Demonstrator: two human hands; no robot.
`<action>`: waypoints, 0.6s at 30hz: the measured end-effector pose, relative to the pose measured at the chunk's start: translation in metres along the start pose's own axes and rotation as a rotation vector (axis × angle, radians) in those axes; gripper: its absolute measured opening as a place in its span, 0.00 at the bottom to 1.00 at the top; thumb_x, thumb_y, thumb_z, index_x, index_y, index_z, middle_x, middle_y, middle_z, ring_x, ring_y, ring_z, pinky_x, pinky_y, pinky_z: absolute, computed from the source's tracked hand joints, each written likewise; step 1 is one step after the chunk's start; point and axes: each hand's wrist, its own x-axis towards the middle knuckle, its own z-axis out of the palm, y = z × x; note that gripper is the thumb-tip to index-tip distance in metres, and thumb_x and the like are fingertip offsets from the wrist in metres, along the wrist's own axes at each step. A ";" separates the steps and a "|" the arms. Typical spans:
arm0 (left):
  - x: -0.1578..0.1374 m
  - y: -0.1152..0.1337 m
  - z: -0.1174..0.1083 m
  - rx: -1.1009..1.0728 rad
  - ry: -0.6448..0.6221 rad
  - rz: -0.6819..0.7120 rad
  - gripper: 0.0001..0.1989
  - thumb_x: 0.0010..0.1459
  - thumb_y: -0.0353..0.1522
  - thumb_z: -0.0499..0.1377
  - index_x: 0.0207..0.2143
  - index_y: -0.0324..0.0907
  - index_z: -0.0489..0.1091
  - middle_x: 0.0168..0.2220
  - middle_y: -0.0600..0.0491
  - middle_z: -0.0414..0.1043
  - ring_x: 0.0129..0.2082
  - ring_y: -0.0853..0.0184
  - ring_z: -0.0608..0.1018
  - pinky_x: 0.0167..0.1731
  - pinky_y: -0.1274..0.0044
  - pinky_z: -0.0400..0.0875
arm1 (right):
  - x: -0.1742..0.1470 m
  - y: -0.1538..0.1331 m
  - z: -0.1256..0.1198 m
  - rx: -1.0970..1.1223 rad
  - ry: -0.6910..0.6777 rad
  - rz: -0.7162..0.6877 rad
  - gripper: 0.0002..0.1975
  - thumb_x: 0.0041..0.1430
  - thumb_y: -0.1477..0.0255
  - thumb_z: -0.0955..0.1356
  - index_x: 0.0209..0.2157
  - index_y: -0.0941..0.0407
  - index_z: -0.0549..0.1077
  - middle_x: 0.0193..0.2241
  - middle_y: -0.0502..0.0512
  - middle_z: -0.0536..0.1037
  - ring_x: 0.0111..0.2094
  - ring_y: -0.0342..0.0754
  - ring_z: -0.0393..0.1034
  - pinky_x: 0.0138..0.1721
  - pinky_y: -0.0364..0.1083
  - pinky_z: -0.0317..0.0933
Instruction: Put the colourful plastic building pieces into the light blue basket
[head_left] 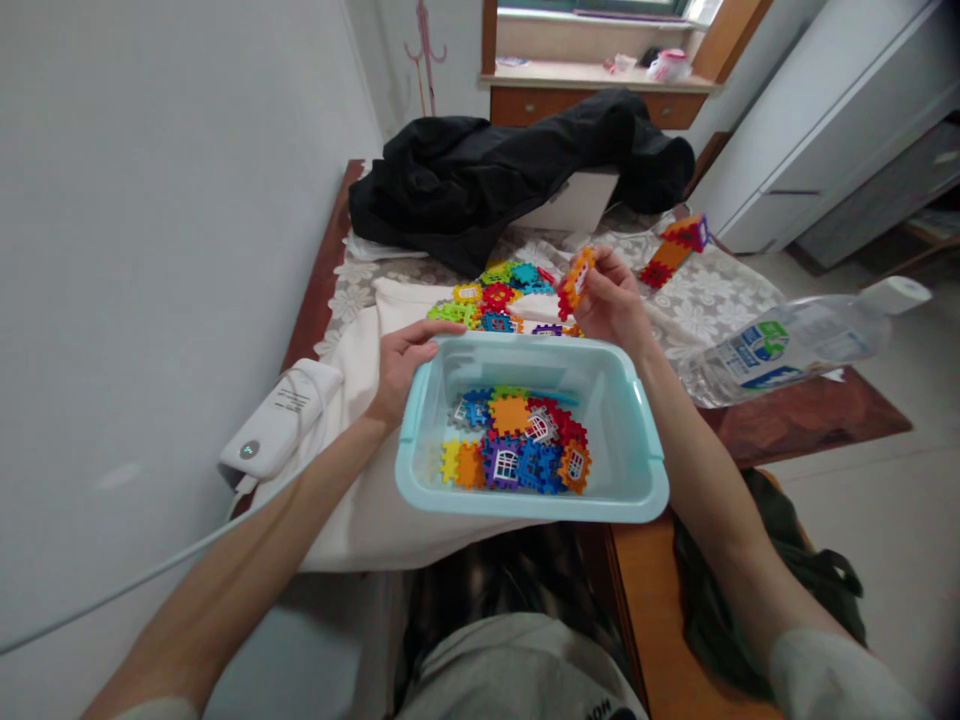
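Observation:
My left hand (403,368) grips the back left corner of a light-blue plastic basin (532,505), its fingers along the rim. Inside the basin lie interlocking plastic tiles (510,414) in orange, blue, red, purple and yellow, some with white window inserts. Just beyond the basin's back right corner, my right hand (613,300) is closed on an orange tile (577,277) with a white window, held tilted on edge. A red piece shows at its lower end; whether it is joined on, I cannot tell. Behind the basin, more coloured tiles (496,297) are spread on a white cloth (352,500).
Joined orange and red tiles (673,250) stand at the right on the lace tablecloth (739,285). A large clear bottle (802,340) is at the table's right. Black fabric (480,175) covers the back. A white corded device (281,425) lies at left by the wall.

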 end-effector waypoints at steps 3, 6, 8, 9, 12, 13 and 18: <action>0.001 -0.001 -0.001 -0.003 -0.007 0.007 0.16 0.53 0.35 0.63 0.40 0.41 0.88 0.39 0.47 0.87 0.36 0.60 0.82 0.36 0.72 0.77 | -0.005 -0.011 0.003 0.041 -0.162 0.044 0.26 0.49 0.52 0.84 0.40 0.48 0.73 0.35 0.48 0.80 0.35 0.50 0.79 0.43 0.53 0.80; 0.001 -0.002 -0.001 -0.017 -0.016 0.007 0.15 0.54 0.35 0.64 0.40 0.42 0.88 0.38 0.47 0.87 0.35 0.62 0.82 0.35 0.73 0.76 | -0.009 -0.018 0.004 -0.048 -0.405 0.138 0.26 0.48 0.51 0.84 0.36 0.51 0.75 0.33 0.51 0.83 0.38 0.53 0.82 0.46 0.56 0.78; 0.001 -0.002 -0.001 -0.014 -0.016 0.009 0.15 0.54 0.35 0.64 0.40 0.42 0.88 0.39 0.48 0.87 0.35 0.62 0.82 0.35 0.73 0.76 | -0.010 -0.021 0.005 -0.100 -0.534 0.167 0.23 0.51 0.50 0.83 0.34 0.52 0.77 0.33 0.54 0.84 0.42 0.55 0.83 0.50 0.58 0.77; 0.000 -0.002 -0.001 -0.008 -0.013 0.009 0.15 0.54 0.35 0.64 0.40 0.42 0.88 0.39 0.48 0.87 0.35 0.62 0.82 0.36 0.73 0.76 | -0.010 -0.021 0.005 -0.109 -0.550 0.153 0.23 0.53 0.48 0.81 0.32 0.52 0.78 0.34 0.56 0.84 0.43 0.57 0.83 0.52 0.59 0.77; 0.000 -0.002 -0.002 0.013 0.000 0.005 0.15 0.54 0.36 0.63 0.39 0.41 0.88 0.37 0.48 0.86 0.34 0.62 0.81 0.35 0.73 0.75 | -0.008 -0.017 0.004 -0.144 -0.393 0.079 0.27 0.61 0.40 0.73 0.31 0.50 0.79 0.40 0.57 0.85 0.49 0.58 0.81 0.58 0.61 0.75; 0.000 -0.002 -0.002 0.017 0.003 0.001 0.15 0.54 0.36 0.63 0.39 0.41 0.88 0.37 0.48 0.86 0.33 0.62 0.80 0.34 0.73 0.74 | -0.007 -0.013 0.003 -0.187 -0.316 0.066 0.28 0.64 0.38 0.70 0.33 0.49 0.80 0.42 0.57 0.85 0.50 0.57 0.81 0.58 0.61 0.74; 0.001 -0.004 -0.003 0.010 0.001 0.005 0.15 0.53 0.35 0.63 0.38 0.42 0.88 0.36 0.49 0.85 0.36 0.61 0.80 0.37 0.74 0.74 | -0.004 0.016 -0.001 -0.694 -0.352 0.047 0.21 0.66 0.48 0.72 0.52 0.45 0.82 0.58 0.56 0.83 0.61 0.59 0.75 0.65 0.64 0.69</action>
